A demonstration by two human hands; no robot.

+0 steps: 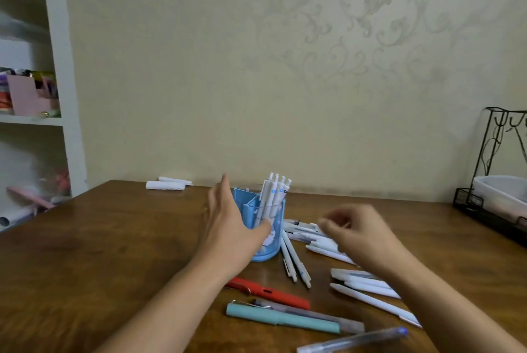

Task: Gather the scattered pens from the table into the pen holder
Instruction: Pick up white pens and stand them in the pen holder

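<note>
A blue pen holder [273, 241] stands mid-table with several white pens [275, 190] upright in it. My left hand [228, 227] rests open against the holder's left side, thumb across its front. My right hand [359, 233] hovers blurred over a pile of white pens [308, 231] to the holder's right, fingers curled; whether it holds a pen is unclear. Two white pens [293, 261] lie in front of the holder. Nearer me lie a red pen [273, 292], a teal pen [282, 318], a grey pen [322, 318], a clear blue-tipped pen [353, 340] and more white pens [370, 292].
The wooden table [114, 253] meets a beige wall. Two white caps or tubes [165, 183] lie at the back left. A black wire rack [490, 195] with a white tray stands at the right edge. White shelves [34, 96] stand to the left.
</note>
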